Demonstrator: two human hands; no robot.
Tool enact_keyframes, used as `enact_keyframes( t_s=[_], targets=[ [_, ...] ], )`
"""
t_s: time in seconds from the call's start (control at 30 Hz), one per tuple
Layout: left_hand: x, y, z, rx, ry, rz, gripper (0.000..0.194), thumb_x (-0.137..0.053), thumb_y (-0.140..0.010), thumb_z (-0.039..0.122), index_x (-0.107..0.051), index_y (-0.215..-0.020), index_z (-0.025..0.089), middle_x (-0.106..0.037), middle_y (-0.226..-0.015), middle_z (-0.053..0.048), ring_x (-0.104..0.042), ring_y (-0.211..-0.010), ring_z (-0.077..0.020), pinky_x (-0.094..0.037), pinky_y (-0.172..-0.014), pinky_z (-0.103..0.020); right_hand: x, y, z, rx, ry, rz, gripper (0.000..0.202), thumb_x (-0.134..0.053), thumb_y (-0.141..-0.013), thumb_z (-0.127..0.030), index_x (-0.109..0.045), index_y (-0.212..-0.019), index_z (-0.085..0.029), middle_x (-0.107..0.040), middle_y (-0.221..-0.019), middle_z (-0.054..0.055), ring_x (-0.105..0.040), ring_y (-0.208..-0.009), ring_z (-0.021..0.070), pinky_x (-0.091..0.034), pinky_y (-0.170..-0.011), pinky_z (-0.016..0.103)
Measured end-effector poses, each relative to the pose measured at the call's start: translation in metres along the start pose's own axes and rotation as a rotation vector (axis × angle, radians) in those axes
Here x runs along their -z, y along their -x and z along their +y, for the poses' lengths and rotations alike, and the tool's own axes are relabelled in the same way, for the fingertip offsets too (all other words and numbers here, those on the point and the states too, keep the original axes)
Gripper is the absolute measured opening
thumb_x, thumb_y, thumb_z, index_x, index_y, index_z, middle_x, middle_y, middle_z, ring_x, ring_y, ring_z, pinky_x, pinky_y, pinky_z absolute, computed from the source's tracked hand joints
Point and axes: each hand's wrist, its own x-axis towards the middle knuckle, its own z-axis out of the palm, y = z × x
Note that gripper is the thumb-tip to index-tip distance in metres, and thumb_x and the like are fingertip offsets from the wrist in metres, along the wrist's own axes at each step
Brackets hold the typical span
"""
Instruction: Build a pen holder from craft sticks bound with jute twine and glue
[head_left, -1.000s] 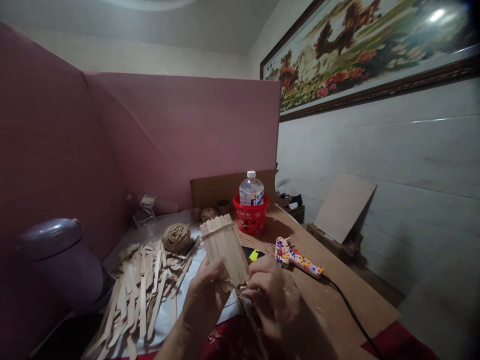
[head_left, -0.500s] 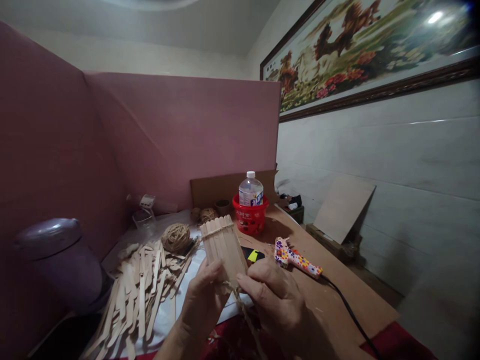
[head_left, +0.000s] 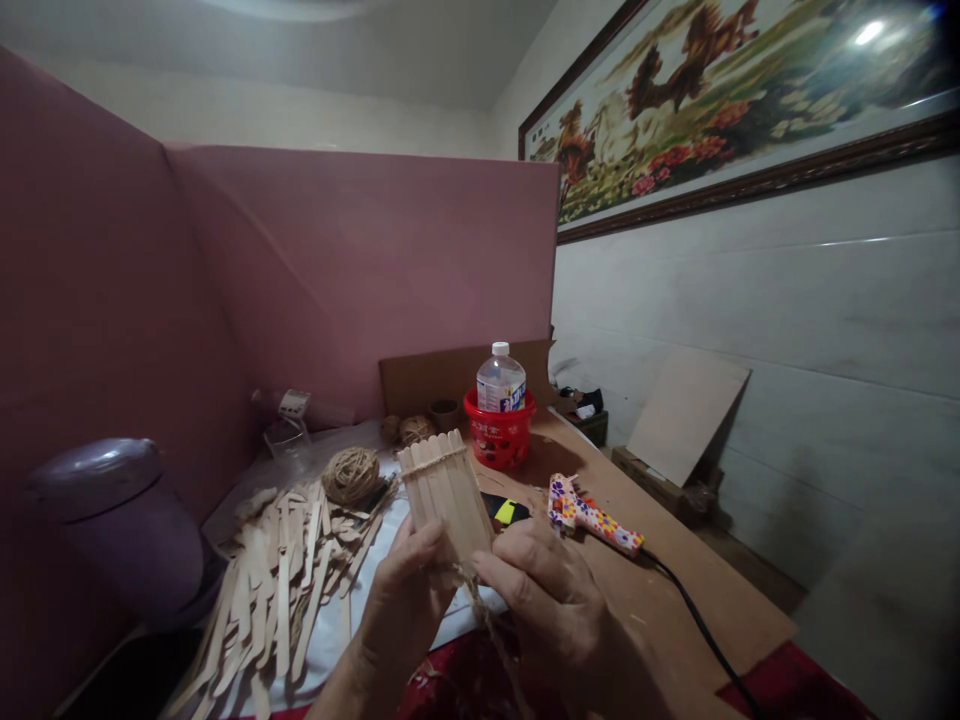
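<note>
My left hand (head_left: 405, 590) grips the lower left side of a panel of craft sticks (head_left: 446, 505), thumb on its front face. The sticks stand side by side with rounded tops, tilted away from me. A strand of twine runs across near the top. More twine (head_left: 486, 618) lies at the lower end and hangs down toward my lap. My right hand (head_left: 551, 590) is closed at the panel's lower right corner, its thumb and finger pinching by the twine. Its inner fingers are partly hidden.
Loose craft sticks (head_left: 281, 580) lie piled at left beside a ball of twine (head_left: 351, 475). A red bucket (head_left: 499, 440) holds a plastic bottle (head_left: 501, 385). A flowered glue gun (head_left: 592, 518) with a black cord rests on the brown board (head_left: 690, 620). A purple bin (head_left: 124, 530) stands far left.
Both hands keep hold in nearly the same place. My right thumb and fingers have shifted very slightly at the panel's lower corner.
</note>
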Motion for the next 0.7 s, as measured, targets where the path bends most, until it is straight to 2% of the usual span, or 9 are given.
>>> enact_keyframes(
  t_s=[0.13, 0.27, 0.4, 0.47, 0.6, 0.7],
  targets=[
    [0.001, 0.001, 0.000, 0.013, 0.001, 0.054, 0.018, -0.074, -0.060, 0.013, -0.064, -0.075, 0.018, -0.069, -0.074, 0.000, -0.065, -0.065, -0.0125, -0.052, -0.061, -0.020, 0.006, -0.008, -0.002, 0.014, -0.014, -0.067, 0.021, -0.042, -0.091, -0.007, -0.061, -0.095, -0.012, -0.065, -0.076, 0.007, -0.058, -0.076, 0.0180, -0.051, -0.068, 0.031],
    [-0.003, 0.002, 0.000, -0.007, -0.050, 0.071, 0.025, -0.071, -0.064, 0.017, -0.063, -0.088, 0.017, -0.069, -0.077, -0.003, -0.065, -0.066, -0.0163, -0.052, -0.056, -0.023, 0.006, -0.008, -0.004, -0.038, -0.047, -0.066, 0.020, -0.042, -0.090, -0.007, -0.060, -0.084, -0.015, -0.062, -0.072, 0.005, -0.055, -0.070, 0.0164, -0.049, -0.061, 0.028],
    [-0.001, 0.002, 0.000, -0.010, -0.039, 0.008, 0.028, -0.069, -0.065, 0.017, -0.063, -0.092, 0.016, -0.070, -0.082, -0.005, -0.066, -0.072, -0.0183, -0.052, -0.058, -0.025, 0.003, 0.000, -0.004, -0.149, -0.044, -0.044, 0.019, -0.044, -0.088, -0.010, -0.058, -0.098, -0.016, -0.062, -0.081, 0.007, -0.058, -0.075, 0.0176, -0.051, -0.062, 0.029],
    [0.002, 0.001, 0.001, -0.005, -0.024, -0.016, 0.023, -0.070, -0.065, 0.015, -0.064, -0.088, 0.017, -0.070, -0.081, -0.003, -0.066, -0.070, -0.0163, -0.053, -0.061, -0.024, 0.003, 0.001, -0.004, -0.128, -0.024, -0.041, 0.023, -0.044, -0.087, -0.008, -0.057, -0.105, -0.016, -0.063, -0.082, 0.007, -0.059, -0.076, 0.0182, -0.052, -0.064, 0.030],
    [0.005, -0.001, 0.001, 0.005, 0.005, -0.018, 0.015, -0.069, -0.068, 0.013, -0.065, -0.081, 0.018, -0.070, -0.078, -0.001, -0.064, -0.062, -0.0113, -0.051, -0.055, -0.018, 0.005, -0.004, -0.004, -0.058, 0.033, -0.042, 0.022, -0.044, -0.088, -0.008, -0.058, -0.104, -0.016, -0.066, -0.081, 0.007, -0.061, -0.076, 0.0190, -0.053, -0.066, 0.032],
    [0.003, -0.001, 0.000, 0.007, -0.007, -0.007, 0.014, -0.069, -0.067, 0.015, -0.066, -0.081, 0.016, -0.070, -0.074, -0.003, -0.065, -0.065, -0.0151, -0.053, -0.059, -0.023, 0.005, -0.008, -0.004, -0.071, 0.021, -0.043, 0.020, -0.043, -0.090, -0.009, -0.058, -0.101, -0.016, -0.066, -0.080, 0.007, -0.060, -0.074, 0.0187, -0.053, -0.065, 0.032]
  ],
)
